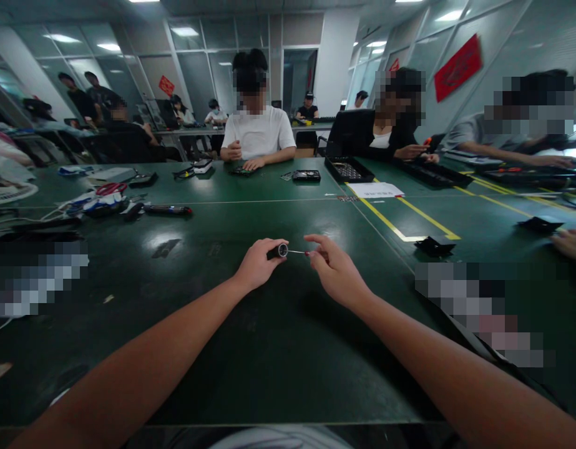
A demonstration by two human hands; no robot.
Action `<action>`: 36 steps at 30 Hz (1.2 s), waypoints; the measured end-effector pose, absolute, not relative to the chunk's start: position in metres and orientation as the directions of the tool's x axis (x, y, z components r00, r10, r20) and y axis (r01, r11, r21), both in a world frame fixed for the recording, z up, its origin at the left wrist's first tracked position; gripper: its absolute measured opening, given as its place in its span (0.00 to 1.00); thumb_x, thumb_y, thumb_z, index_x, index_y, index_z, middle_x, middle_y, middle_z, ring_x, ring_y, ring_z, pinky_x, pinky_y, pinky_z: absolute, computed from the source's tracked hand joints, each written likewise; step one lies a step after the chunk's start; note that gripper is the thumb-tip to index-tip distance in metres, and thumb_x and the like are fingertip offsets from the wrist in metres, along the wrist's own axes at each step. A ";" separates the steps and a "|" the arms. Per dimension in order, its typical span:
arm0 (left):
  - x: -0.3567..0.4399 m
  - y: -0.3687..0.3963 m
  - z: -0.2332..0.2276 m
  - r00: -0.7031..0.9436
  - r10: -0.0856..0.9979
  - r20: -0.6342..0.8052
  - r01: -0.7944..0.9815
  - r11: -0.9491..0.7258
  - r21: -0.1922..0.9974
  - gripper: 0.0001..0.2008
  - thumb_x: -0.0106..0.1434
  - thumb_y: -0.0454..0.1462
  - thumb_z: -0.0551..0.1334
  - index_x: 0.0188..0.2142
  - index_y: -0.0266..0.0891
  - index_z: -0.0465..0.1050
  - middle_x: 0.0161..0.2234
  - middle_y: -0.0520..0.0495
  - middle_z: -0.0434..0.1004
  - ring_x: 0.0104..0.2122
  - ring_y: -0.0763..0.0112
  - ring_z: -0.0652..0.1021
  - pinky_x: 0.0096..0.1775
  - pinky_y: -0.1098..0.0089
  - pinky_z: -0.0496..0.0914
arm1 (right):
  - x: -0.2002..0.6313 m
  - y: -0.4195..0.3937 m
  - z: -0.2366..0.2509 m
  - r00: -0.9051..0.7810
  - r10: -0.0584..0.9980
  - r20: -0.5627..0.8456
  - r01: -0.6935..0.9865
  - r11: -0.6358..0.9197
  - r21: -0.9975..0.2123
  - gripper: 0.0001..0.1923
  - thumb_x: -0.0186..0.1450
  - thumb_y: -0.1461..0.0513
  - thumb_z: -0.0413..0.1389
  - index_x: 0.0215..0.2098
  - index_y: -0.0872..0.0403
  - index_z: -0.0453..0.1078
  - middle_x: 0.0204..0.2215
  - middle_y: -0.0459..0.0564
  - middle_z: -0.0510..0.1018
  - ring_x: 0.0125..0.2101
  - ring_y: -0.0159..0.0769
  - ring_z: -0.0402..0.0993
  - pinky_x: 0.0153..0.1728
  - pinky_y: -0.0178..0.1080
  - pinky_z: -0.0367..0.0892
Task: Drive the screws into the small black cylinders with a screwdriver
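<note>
My left hand (259, 265) is closed around a black cylinder (281, 251) whose round, silver-rimmed end faces me and to the right. A thin metal rod (297, 252) with a red end stretches between that cylinder and my right hand (334, 268). The thumb and a finger of my right hand pinch the rod at its red end, while the index finger stretches out above it. Whether the rod's left tip is inside the cylinder or just touching it, I cannot tell. Both hands are just above the green tabletop (250, 374), near the middle of the view.
Left of my hands lie a dark tool with a red end (168, 210) and a pile of cables and gloves (105, 198). Black trays (348, 169) and a paper sheet (376, 189) are farther off at right, beside a small black bracket (435, 247). Several people sit around the tables.
</note>
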State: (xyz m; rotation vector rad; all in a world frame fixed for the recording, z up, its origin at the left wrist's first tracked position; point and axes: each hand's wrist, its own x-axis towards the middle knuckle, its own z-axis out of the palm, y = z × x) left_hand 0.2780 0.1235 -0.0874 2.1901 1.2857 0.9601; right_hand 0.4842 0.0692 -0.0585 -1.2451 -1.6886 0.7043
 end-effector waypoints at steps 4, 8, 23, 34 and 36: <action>0.278 0.124 -0.088 0.335 0.876 0.347 0.584 -0.482 0.653 0.18 0.62 0.32 0.67 0.52 0.45 0.76 0.48 0.47 0.78 0.50 0.59 0.74 0.55 0.57 0.66 | 0.484 0.069 -0.057 -0.054 0.948 0.315 0.472 0.302 -0.828 0.18 0.71 0.53 0.48 0.50 0.48 0.75 0.25 0.45 0.75 0.25 0.38 0.70 0.30 0.41 0.62; 0.278 0.123 -0.087 0.340 0.874 0.348 0.581 -0.486 0.653 0.18 0.62 0.32 0.67 0.52 0.45 0.76 0.48 0.47 0.78 0.50 0.59 0.74 0.55 0.57 0.66 | 0.484 0.071 -0.058 -0.043 0.945 0.325 0.483 0.305 -0.821 0.17 0.71 0.54 0.48 0.48 0.48 0.77 0.26 0.46 0.77 0.25 0.38 0.71 0.29 0.41 0.61; 0.278 0.123 -0.089 0.346 0.864 0.366 0.586 -0.504 0.634 0.19 0.62 0.31 0.68 0.52 0.45 0.76 0.48 0.48 0.79 0.49 0.60 0.75 0.55 0.58 0.67 | 0.485 0.072 -0.061 -0.026 0.975 0.222 0.485 0.207 -0.850 0.17 0.72 0.55 0.45 0.52 0.50 0.69 0.30 0.47 0.75 0.28 0.38 0.71 0.30 0.42 0.63; 0.277 0.124 -0.089 0.318 0.870 0.376 0.607 -0.492 0.624 0.19 0.64 0.32 0.67 0.54 0.45 0.74 0.47 0.48 0.78 0.48 0.60 0.75 0.52 0.58 0.68 | 0.487 0.085 -0.074 0.010 0.963 0.269 0.210 0.261 -0.942 0.08 0.67 0.55 0.56 0.37 0.51 0.65 0.28 0.44 0.73 0.30 0.35 0.71 0.36 0.42 0.66; 0.277 0.122 -0.088 0.339 0.861 0.379 0.611 -0.508 0.607 0.18 0.64 0.33 0.67 0.54 0.45 0.74 0.47 0.48 0.78 0.48 0.60 0.75 0.52 0.58 0.68 | 0.487 0.088 -0.074 0.065 0.964 0.258 0.130 0.248 -0.960 0.11 0.65 0.53 0.59 0.37 0.52 0.68 0.29 0.45 0.75 0.31 0.36 0.73 0.38 0.42 0.68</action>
